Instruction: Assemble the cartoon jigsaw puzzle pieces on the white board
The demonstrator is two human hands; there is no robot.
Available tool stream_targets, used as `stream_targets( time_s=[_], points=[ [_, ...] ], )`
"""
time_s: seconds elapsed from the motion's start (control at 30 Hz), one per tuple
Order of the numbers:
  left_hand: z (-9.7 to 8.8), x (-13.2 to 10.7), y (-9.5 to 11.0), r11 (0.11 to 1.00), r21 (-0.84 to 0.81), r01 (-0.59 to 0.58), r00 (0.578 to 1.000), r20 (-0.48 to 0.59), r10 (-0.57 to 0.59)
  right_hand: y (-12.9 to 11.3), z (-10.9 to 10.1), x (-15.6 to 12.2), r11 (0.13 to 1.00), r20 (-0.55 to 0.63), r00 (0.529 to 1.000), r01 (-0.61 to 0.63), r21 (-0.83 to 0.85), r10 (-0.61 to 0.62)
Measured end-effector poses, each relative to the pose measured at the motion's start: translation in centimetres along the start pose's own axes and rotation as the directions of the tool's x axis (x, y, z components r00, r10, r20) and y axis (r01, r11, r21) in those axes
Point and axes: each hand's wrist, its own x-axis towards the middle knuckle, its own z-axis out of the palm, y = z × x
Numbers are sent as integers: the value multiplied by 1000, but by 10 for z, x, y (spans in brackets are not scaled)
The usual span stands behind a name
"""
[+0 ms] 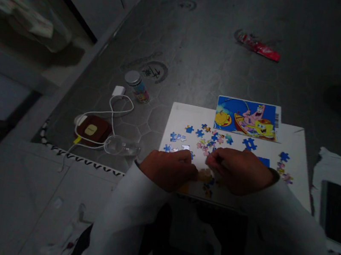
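Both my hands hover over the near part of a white board (190, 115) strewn with jigsaw pieces. My left hand (170, 168) is closed, fingers curled in and knuckles up. Facing it across a small gap, my right hand (239, 170) is closed too, its thumb and fingertips pressed together. Whatever either hand holds is hidden. Around them lie a blue jigsaw piece (250, 144), a joined pair of pieces (178, 137) and a mixed cluster (216, 137). Yellowish pieces (207, 189) lie between and below my hands. A cartoon picture card (246, 118) rests at the board's far edge.
Left of the board stand a silver-lidded canister (137, 86), a white charger (118, 91) with cable, a brown case (92, 129) and a clear bottle (125, 146). A red packet (260, 48) lies farther back. At right, a phone (338, 213) rests on white paper or cloth (333, 164).
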Motion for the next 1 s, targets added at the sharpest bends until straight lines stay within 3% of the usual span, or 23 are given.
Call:
stream_targets(
  time_s=[0.17, 0.4, 0.57, 0.77, 0.9, 1.0],
  points=[
    [-2, 0, 0, 1000, -6, -4, 999, 43, 5, 2, -1, 1, 1000, -31, 999, 11, -9, -11],
    [-1, 0, -1, 1000, -6, -14, 1000, 17, 14, -4, -3, 2, 996, 87, 993, 85, -4, -84],
    [1, -1, 0, 1000, 9, -2, 1000, -4, 2, 2, 1, 1, 996, 9, 998, 68, 60, -69],
    [12, 0, -4, 993, -65, -99, 971, -223, 83, 6, 3, -3, 978, -171, 968, 197, 72, -182],
    [16, 0, -5, 989, -127, -72, 927, -375, 19, 8, 1, -7, 962, -312, 925, 258, 91, -218],
    [18, -3, -6, 990, -116, -74, 890, -456, 13, 7, -2, -8, 958, -321, 920, 270, 97, -227]
  ],
)
